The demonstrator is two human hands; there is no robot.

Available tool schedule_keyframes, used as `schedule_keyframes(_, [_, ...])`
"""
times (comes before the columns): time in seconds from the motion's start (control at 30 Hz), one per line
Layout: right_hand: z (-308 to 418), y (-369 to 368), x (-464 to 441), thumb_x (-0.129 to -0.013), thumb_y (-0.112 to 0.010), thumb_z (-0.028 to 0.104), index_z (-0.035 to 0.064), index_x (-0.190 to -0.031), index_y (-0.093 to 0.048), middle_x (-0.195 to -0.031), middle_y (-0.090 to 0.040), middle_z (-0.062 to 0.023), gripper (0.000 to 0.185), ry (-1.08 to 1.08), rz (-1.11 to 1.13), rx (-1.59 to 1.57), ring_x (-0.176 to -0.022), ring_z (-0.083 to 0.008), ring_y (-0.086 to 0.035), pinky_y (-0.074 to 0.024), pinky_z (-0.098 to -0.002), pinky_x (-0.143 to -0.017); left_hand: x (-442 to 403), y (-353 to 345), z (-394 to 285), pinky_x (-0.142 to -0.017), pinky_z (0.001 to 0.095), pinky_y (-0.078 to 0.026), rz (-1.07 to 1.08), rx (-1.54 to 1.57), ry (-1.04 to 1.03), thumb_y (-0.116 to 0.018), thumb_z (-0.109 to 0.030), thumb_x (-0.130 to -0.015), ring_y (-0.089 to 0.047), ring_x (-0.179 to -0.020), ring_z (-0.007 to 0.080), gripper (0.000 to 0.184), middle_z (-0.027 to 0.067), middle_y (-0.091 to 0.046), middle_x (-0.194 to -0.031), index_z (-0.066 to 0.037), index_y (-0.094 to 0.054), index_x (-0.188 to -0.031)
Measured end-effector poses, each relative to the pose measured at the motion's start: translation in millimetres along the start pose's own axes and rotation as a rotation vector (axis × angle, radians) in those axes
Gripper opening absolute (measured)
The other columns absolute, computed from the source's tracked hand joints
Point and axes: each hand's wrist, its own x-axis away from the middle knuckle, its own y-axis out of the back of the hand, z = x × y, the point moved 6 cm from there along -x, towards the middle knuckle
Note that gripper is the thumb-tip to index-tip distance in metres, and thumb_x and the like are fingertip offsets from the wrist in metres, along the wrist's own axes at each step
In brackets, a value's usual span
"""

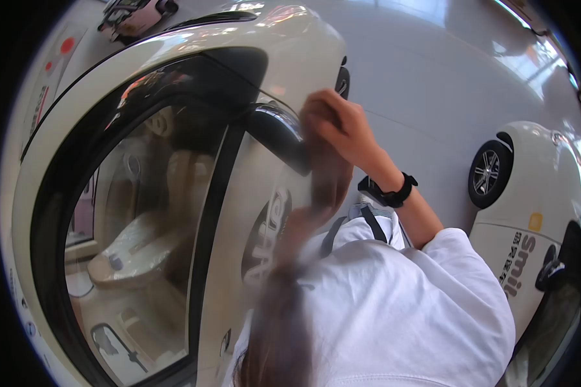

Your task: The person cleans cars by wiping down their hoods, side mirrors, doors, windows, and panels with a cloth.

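- In the head view, the side mirror point(277, 137) stood on the cream car point(297, 48), just beside your hands; its long axis slanted from upper left to lower right, its rounded chrome edge pointing up and right.
- Your right hand point(339, 124), above a black watch point(407, 191), had curled fingers; you couldn't tell whether it gripped anything.
- Your left hand point(328, 171) was blurred below it, its state unclear.
- Another pale car point(534, 177) stood well apart, at right.

Right of the side mirror point(272, 132), left forearm point(330, 180) is blurred; left hand cannot be made out. Below mirror, hair point(279, 322) is blurred.
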Motion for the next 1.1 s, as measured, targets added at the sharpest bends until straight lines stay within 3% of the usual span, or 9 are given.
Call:
schedule_keyframes(0.07, [8.9, -28.9, -30.9, -0.083, -0.068, 0.016, 0.0052, -0.113, -0.058, -0.103, -0.063, -0.0090, 0.033, 0.254, 0.103, 0.213, -0.098, -0.0251, -0.065, -0.0541, -0.0348, -0.074, -2.9, 6.5, -18.5, -0.060, 0.0414, -0.044, -0.076, -0.056, -0.071, -0.066, -0.043, -0.090, -0.060, -0.061, 0.0233, 0.052, 0.0231, -0.057, -0.066, 0.009, -0.064, -0.085])
schedule_keyframes(0.17, [11.1, -78.1, -49.4, -0.081, -0.072, 0.017, 0.0084, -0.107, -0.061, -0.102, -0.063, -0.0062, 0.029, 0.394, 0.271, 0.357, -0.094, -0.0294, -0.064, -0.0546, -0.0383, -0.072, -1.0, 12.5, -32.6, -0.059, 0.0421, -0.044, -0.119, 0.070, -0.038, -0.066, -0.040, -0.090, -0.061, -0.059, 0.0255, 0.049, 0.0220, -0.059, -0.064, 0.008, -0.062, -0.080])
schedule_keyframes(0.27, [-2.2, -99.5, -61.6, -0.082, -0.072, 0.021, 0.0093, -0.102, -0.062, -0.096, -0.061, -0.0052, 0.025, 0.470, 0.363, 0.333, -0.092, -0.0250, -0.064, -0.0542, -0.0398, -0.071, 1.7, 16.3, -32.6, -0.060, 0.0417, -0.046, -0.219, 0.037, -0.090, -0.067, -0.037, -0.091, -0.065, -0.063, 0.0268, 0.046, 0.0223, -0.063, -0.069, 0.007, -0.064, -0.081])
schedule_keyframes(0.4, [-27.4, -107.4, -97.1, -0.085, -0.069, 0.024, 0.0085, -0.099, -0.065, -0.094, -0.063, -0.0089, 0.021, 0.332, 0.467, 0.253, -0.090, -0.0313, -0.065, -0.0536, -0.0424, -0.074, -1.5, 27.0, -31.5, -0.063, 0.0405, -0.048, -0.307, 0.176, 0.107, -0.067, -0.031, -0.092, -0.068, -0.069, 0.0287, 0.038, 0.0224, -0.066, -0.073, 0.007, -0.068, -0.088])
schedule_keyframes(0.47, [-41.2, -114.7, -110.8, -0.085, -0.068, 0.025, 0.0081, -0.100, -0.066, -0.097, -0.066, -0.0121, 0.022, 0.254, 0.509, 0.230, -0.089, -0.0366, -0.064, -0.0532, -0.0442, -0.077, -3.2, 33.8, -46.2, -0.064, 0.0404, -0.048, -0.339, 0.252, 0.066, -0.066, -0.032, -0.093, -0.069, -0.070, 0.0298, 0.039, 0.0229, -0.067, -0.073, 0.007, -0.068, -0.090])
schedule_keyframes(0.6, [-71.4, -128.5, -129.6, -0.086, -0.068, 0.027, 0.0103, -0.103, -0.068, -0.101, -0.069, -0.0123, 0.024, 0.114, 0.560, 0.264, -0.093, -0.0371, -0.065, -0.0532, -0.0459, -0.079, -15.2, 35.9, -55.3, -0.064, 0.0419, -0.047, -0.322, 0.238, 0.019, -0.060, -0.038, -0.095, -0.065, -0.068, 0.0325, 0.044, 0.0231, -0.067, -0.075, 0.005, -0.068, -0.090])
schedule_keyframes(0.83, [-36.4, -107.3, -97.9, -0.087, -0.068, 0.026, 0.0100, -0.099, -0.065, -0.093, -0.063, -0.0093, 0.021, 0.286, 0.412, 0.347, -0.086, -0.0323, -0.065, -0.0527, -0.0435, -0.072, -12.0, 32.7, -35.8, -0.061, 0.0459, -0.047, -0.243, 0.058, 0.130, -0.058, -0.039, -0.095, -0.067, -0.070, 0.0388, 0.042, 0.0221, -0.067, -0.076, 0.001, -0.069, -0.090])
schedule_keyframes(0.97, [-13.7, -86.3, -50.8, -0.085, -0.070, 0.026, 0.0116, -0.097, -0.061, -0.086, -0.057, -0.0049, 0.021, 0.387, 0.330, 0.299, -0.081, -0.0275, -0.063, -0.0519, -0.0415, -0.070, -22.4, 18.9, 5.2, -0.069, 0.0513, -0.046, -0.225, -0.159, 0.087, -0.052, -0.057, -0.096, -0.063, -0.080, 0.0497, 0.069, 0.0330, -0.061, -0.075, 0.009, -0.066, -0.084])
schedule_keyframes(1.1, [-15.9, -60.7, -7.4, -0.079, -0.072, 0.016, 0.0168, -0.097, -0.067, -0.086, -0.058, -0.0039, 0.019, 0.185, 0.158, 0.254, -0.077, -0.0261, -0.063, -0.0531, -0.0377, -0.063, -32.5, 7.6, 50.1, -0.068, 0.0510, -0.045, -0.134, -0.209, 0.152, -0.048, -0.066, -0.095, -0.062, -0.078, 0.0502, 0.078, 0.0320, -0.061, -0.074, 0.009, -0.067, -0.086])
